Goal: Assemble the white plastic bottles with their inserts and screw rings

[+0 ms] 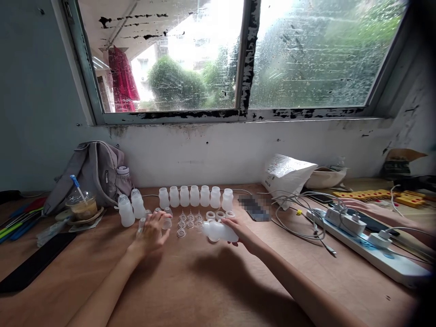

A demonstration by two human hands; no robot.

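Observation:
My right hand (238,231) is wrapped round a frosted white bottle (220,230), held tilted on its side above some white rings (220,216). My left hand (153,231) reaches over small clear caps (166,218) with its fingers spread; whether it grips one cannot be made out. Between the hands lie several clear nipples (190,220) in short rows. Behind them a row of open white bottles (194,196) stands upright. Two more bottles with domed tops (126,211) stand to the left of the row.
A grey backpack (97,172), an iced drink cup (82,206) and a black flat object (37,261) are at the left. Rightward are a phone (255,208), a white bag (288,175), cables and a power strip (368,245). Another person's hand (371,206) rests at far right.

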